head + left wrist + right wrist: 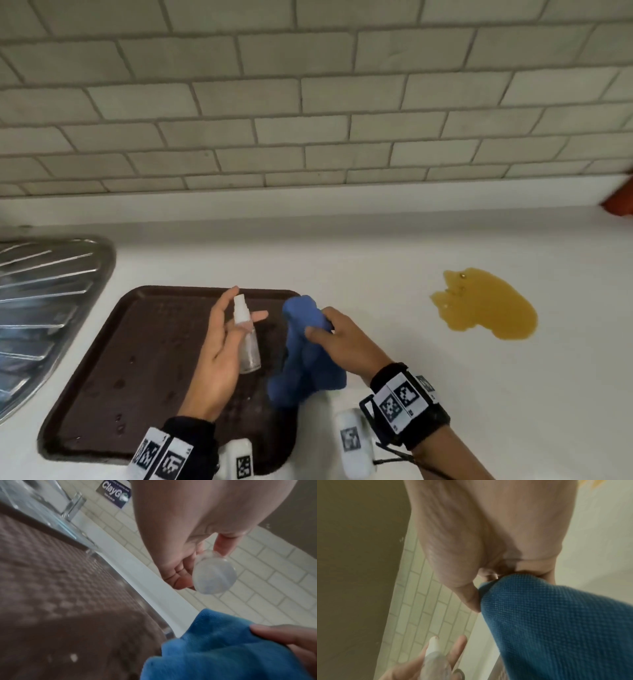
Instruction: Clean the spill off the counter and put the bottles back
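Grey brick-pattern tiles (308, 102) back a white bench (376, 246), with a ribbed steel drainboard (44, 301) at its left end. Near the front edge lies a dark brown tray (137, 359), wet with scattered drops. Well to the right of the tray, a yellow-brown spill (486, 305) sits unwiped on the bench.

Above the tray, the left hand (219, 356) holds a small clear spray bottle (246, 335) with a white nozzle; its lower fingers curl round the bottle's body while the forefinger stands straight beside the nozzle. In the left wrist view the bottle's round base faces the camera. Just beside it, the right hand (346, 339) clutches a bunched blue cloth (305, 356), thumb and fingers clenched round its upper part, the rest hanging down over the tray's right edge. At the far right edge, by the wall, a reddish object (620, 202) is only partly in view.
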`<action>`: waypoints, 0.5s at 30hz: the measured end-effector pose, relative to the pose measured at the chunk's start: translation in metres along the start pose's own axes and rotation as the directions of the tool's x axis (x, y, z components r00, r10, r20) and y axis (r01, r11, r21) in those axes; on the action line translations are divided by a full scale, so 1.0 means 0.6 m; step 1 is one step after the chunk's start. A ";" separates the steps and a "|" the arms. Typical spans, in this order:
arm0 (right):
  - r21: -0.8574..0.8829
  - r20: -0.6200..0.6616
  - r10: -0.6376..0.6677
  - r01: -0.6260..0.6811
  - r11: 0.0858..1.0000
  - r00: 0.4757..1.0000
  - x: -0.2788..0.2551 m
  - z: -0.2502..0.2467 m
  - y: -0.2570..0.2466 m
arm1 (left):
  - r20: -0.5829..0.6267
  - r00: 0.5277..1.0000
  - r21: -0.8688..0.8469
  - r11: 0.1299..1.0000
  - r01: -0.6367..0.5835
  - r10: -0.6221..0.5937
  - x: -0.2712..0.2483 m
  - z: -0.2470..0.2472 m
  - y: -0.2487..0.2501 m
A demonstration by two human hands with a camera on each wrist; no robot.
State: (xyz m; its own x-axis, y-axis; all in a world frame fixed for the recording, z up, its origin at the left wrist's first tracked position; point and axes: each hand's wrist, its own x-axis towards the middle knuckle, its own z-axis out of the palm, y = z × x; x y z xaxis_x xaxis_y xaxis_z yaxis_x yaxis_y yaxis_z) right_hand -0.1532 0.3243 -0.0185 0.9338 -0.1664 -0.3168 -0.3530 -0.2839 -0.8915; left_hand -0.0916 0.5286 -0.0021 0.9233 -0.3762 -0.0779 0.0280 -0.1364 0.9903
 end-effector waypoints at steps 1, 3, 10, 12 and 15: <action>0.029 -0.025 0.012 -0.011 1.000 1.000 -0.018 -0.020 0.006 | 0.014 1.000 -0.028 1.000 -0.004 0.004 -0.011 0.025 0.012; 0.065 -0.049 0.017 -0.014 0.998 0.999 -0.054 -0.056 0.021 | 0.029 1.000 -0.088 0.996 0.009 -0.007 -0.031 0.069 0.032; 0.083 -0.093 0.098 -0.090 0.992 0.991 -0.170 -0.169 0.120 | 0.130 0.988 -0.211 0.972 0.106 -0.080 -0.107 0.227 0.023; 0.087 -0.083 0.118 -0.111 0.990 0.989 -0.176 -0.174 0.126 | 0.151 0.984 -0.210 0.970 0.125 -0.094 -0.110 0.234 0.019; 0.141 -0.093 0.128 -0.114 0.983 0.987 -0.198 -0.198 0.152 | 0.176 0.977 -0.196 0.968 0.155 -0.121 -0.127 0.269 0.015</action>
State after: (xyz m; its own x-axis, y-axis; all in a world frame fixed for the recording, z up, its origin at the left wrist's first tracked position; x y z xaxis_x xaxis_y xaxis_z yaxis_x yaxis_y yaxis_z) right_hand -0.3031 0.2059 -0.0238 0.8717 -0.2880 -0.3965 -0.4453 -0.1274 -0.8863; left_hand -0.2236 0.4082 -0.0062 0.8313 -0.5119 -0.2164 0.2455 -0.0109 0.9693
